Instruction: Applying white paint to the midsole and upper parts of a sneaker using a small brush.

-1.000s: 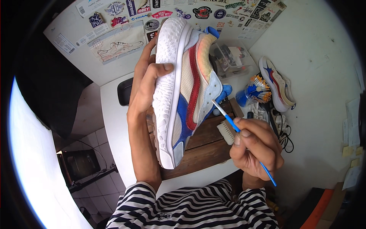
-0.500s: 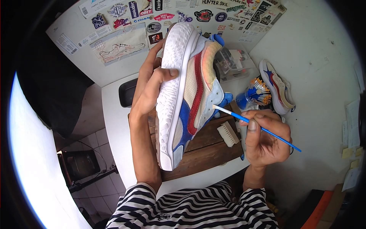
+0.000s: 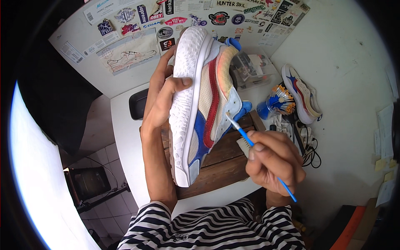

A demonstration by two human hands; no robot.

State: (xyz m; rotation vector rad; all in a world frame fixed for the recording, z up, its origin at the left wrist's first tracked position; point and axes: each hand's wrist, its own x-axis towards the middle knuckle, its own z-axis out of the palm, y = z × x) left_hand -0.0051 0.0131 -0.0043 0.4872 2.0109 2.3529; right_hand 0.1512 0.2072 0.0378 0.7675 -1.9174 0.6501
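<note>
My left hand (image 3: 163,98) grips a sneaker (image 3: 216,89) by its thick white sole, thumb pressed on the sole's side and the other fingers behind it. The shoe is held up on its side, its cream mesh, red stripe and blue panels facing right. Pinched in my right hand (image 3: 277,160) is a slim paintbrush (image 3: 246,136) with a blue handle. Its pale tip meets the light-blue eyelet panel, close to the lace holes. Partly hidden behind the right hand is a scrub brush (image 3: 242,146) lying on a brown wooden board (image 3: 216,173).
A second sneaker (image 3: 301,95) lies at the right, beside a blue cup (image 3: 263,110) full of small brushes. Behind them stands a clear plastic box (image 3: 252,68). A black tray (image 3: 138,104) sits at the left. Black cables (image 3: 311,155) lie on the right.
My right hand has moved left and down, tilting the paintbrush more steeply. The brush tip has shifted slightly left along the eyelet panel. The shoe has barely moved.
</note>
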